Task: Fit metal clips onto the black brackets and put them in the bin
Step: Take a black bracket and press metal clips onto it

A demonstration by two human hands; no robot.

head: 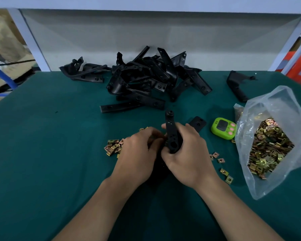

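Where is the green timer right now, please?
In the head view, the green timer lies on the table at right, between the right hand and the plastic bag of clips.

Timer (223,128) x1, bag (274,105) x1, hands (137,151) (188,154) x2; brackets (146,79), clips (113,147): many.

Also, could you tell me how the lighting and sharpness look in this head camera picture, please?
Head view: dim, even light with a bluish cast and soft shadows; the left hand is motion-blurred, while the bracket in the right hand is sharper; the wide lens slants the frame posts; the plastic bag shows only mild sheen.
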